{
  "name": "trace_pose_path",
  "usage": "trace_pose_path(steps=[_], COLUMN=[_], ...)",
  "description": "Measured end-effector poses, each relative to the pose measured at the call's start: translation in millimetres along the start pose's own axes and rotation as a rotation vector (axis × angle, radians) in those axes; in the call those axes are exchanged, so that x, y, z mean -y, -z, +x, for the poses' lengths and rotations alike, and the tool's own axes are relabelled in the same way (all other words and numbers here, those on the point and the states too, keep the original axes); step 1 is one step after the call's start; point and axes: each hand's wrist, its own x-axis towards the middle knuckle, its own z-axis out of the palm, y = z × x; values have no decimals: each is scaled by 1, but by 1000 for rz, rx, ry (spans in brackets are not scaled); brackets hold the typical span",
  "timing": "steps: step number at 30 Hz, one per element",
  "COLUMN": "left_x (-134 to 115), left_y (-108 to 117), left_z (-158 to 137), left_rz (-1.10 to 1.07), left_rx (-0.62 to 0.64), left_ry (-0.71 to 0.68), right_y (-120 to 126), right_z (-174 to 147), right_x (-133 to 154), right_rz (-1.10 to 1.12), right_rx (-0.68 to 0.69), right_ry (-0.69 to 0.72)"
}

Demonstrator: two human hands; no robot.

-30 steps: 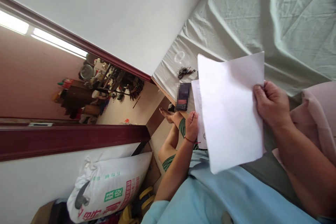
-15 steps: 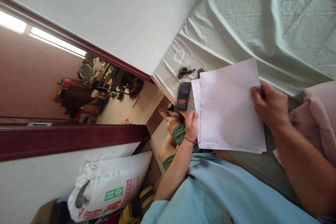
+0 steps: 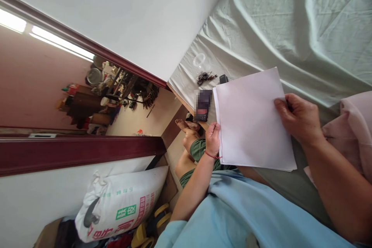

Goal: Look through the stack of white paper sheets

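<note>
A stack of white paper sheets [image 3: 250, 120] lies tilted across my lap and the bed edge, its top sheet blank. Closed at the near left edge of the stack is my left hand [image 3: 212, 139], a red string round its wrist. My right hand [image 3: 300, 118] pinches the opposite edge, thumb on top and the other fingers partly hidden beneath. Just past the left edge of the sheets lies a dark phone-like device [image 3: 203, 104], partly blurred out. A small black object [image 3: 223, 79] rests by the stack's upper corner.
Keys [image 3: 205, 78] and a clear round container [image 3: 200, 61] sit on the pale green bed sheet [image 3: 261, 27]. Pink cloth [image 3: 354, 120] lies by my right forearm. At lower left stands a printed white sack [image 3: 122, 205], near a dark red door frame [image 3: 81, 155].
The top sheet has shifted left and lines up more closely with the sheets below, covering most of their left margin. My right hand has moved slightly left; my left hand stays in place.
</note>
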Motion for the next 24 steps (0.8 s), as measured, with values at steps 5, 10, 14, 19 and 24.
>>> trace_pose_path(steps=[5,10,14,19,24], left_x=[2,6,10,12,10], left_y=[0,0,0,0,0], left_z=[0,0,-1,-1,-3], left_rz=[-14,-7,-33,-45,-44], left_rx=[6,11,3,1,-8], left_ry=[8,-16,-6,-12,-28], right_y=[1,-1,-4,-6,-6], right_z=[0,1,1,0,-1], right_x=[1,-1,-2,-1,1], right_rz=[-15,-28,-60,-71,-81], right_rx=[18,23,9,15,18], right_ry=[25,50,70,62,58])
